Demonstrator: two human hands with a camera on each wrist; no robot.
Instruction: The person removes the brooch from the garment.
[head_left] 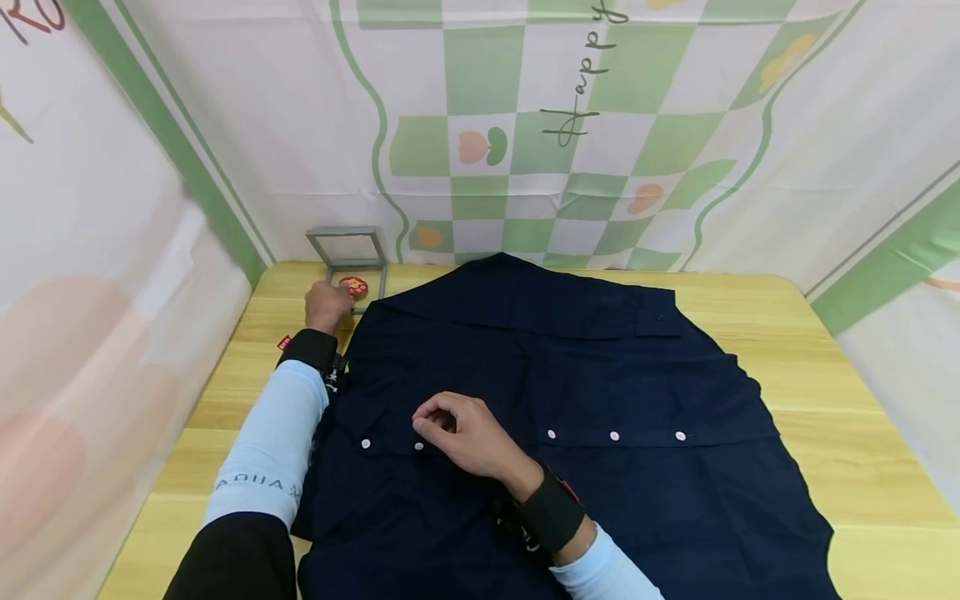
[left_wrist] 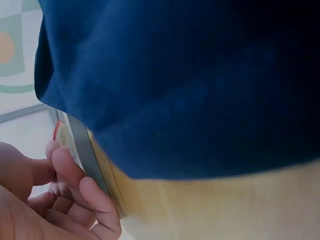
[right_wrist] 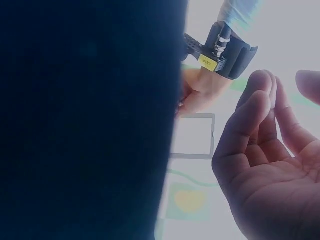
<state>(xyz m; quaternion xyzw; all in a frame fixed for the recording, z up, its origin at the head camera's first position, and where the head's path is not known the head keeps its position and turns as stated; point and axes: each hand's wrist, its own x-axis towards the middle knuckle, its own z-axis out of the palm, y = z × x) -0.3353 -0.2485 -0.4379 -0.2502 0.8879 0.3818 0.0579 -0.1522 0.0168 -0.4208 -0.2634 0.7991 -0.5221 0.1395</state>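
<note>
At the table's back left, my left hand (head_left: 327, 306) pinches a small round red badge (head_left: 356, 287) with yellow markings between thumb and fingertips. The badge is over a shallow grey-framed case (head_left: 383, 287), whose clear lid stands raised. In the left wrist view the red edge and pale back of the badge show just past the fingertips. A dark navy shirt (head_left: 637, 508) lies spread on the table, its row of white buttons (head_left: 614, 436) running left to right. My right hand (head_left: 472, 437) hovers above the shirt front with loosely bent fingers, holding nothing.
The pale wooden table (head_left: 840, 425) shows around the shirt. Behind it hangs a white and green checked cloth (head_left: 480, 71), with another cloth (head_left: 97, 250) along the left side. A shirt edge lies close beside the case.
</note>
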